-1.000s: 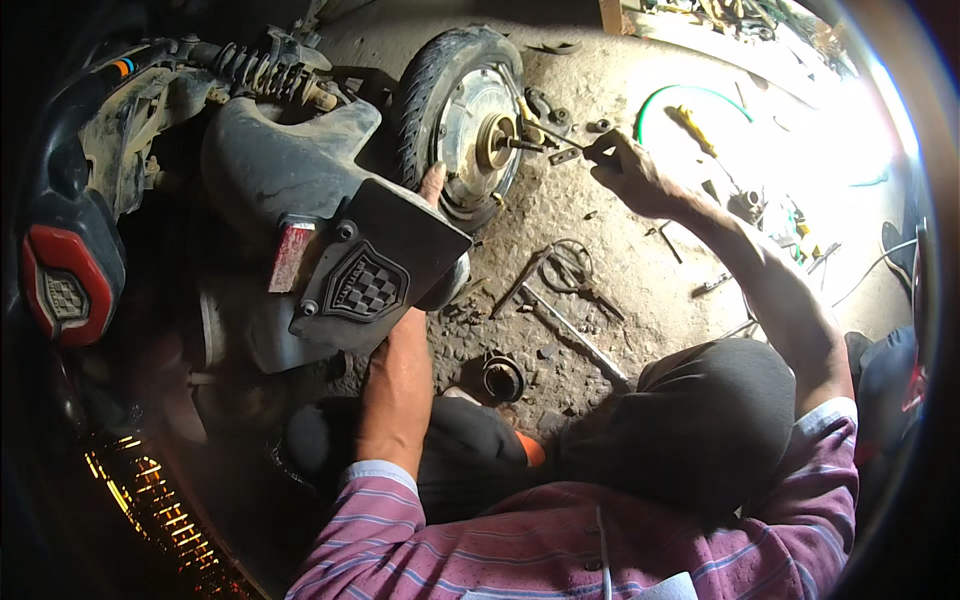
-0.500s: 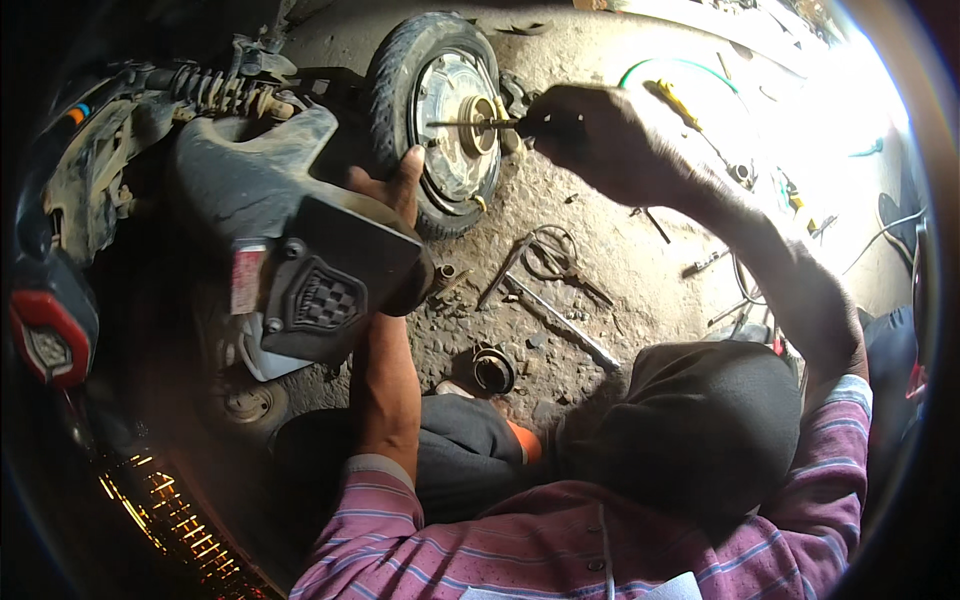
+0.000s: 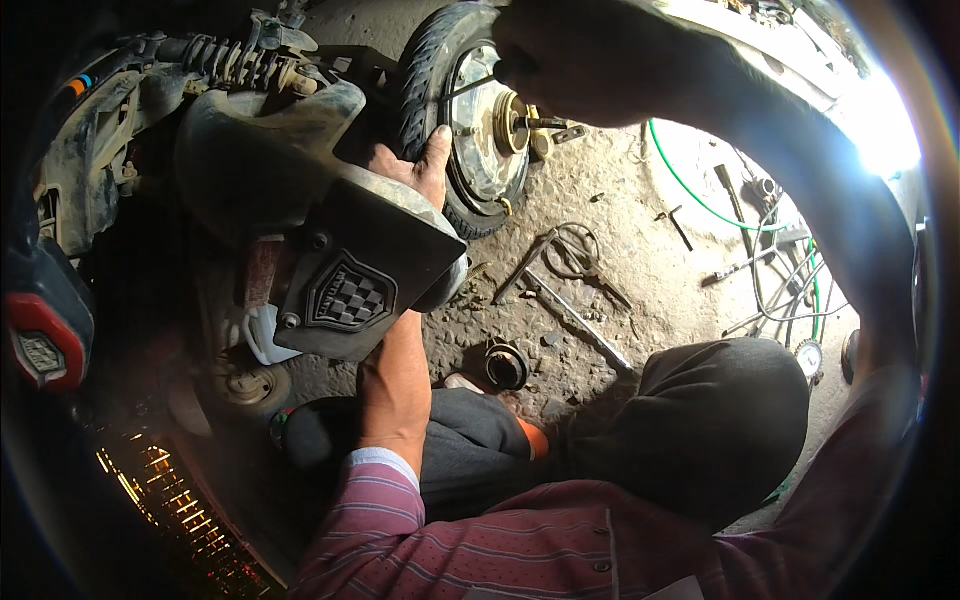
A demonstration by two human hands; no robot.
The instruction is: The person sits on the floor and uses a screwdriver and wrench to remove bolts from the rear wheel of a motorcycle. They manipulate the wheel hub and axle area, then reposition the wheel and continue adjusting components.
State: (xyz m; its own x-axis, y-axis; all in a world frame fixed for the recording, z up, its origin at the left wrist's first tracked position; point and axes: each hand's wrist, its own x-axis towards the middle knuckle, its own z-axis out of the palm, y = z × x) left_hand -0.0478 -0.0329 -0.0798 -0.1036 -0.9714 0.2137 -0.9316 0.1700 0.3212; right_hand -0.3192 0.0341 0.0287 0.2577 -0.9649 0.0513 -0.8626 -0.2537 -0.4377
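A scooter-type wheel (image 3: 478, 150) with a black treaded tyre and a grey metal hub stands at the upper middle. At its lower left edge my left hand (image 3: 425, 170) is closed on the tyre, thumb toward the rim; part of the hand is behind a mudguard. My right hand (image 3: 535, 65), dark in shadow, grips a screwdriver (image 3: 470, 88) whose thin shaft points left at the rim, near the tyre's edge. The hand hides its handle. An axle (image 3: 545, 123) juts from the hub's centre.
The mudguard (image 3: 350, 290) with its black flap hangs in front of my left forearm. A spring shock absorber (image 3: 230, 65) and red lamp (image 3: 50, 345) are at left. On the ground lie a metal bar (image 3: 580, 320), a black ring (image 3: 507, 367), a green hose (image 3: 690, 195) and a gauge (image 3: 808, 357).
My right hand has moved up and left across the wheel, and the screwdriver has shifted from in front of the hub's centre to the upper rim. My left hand still holds the wheel.
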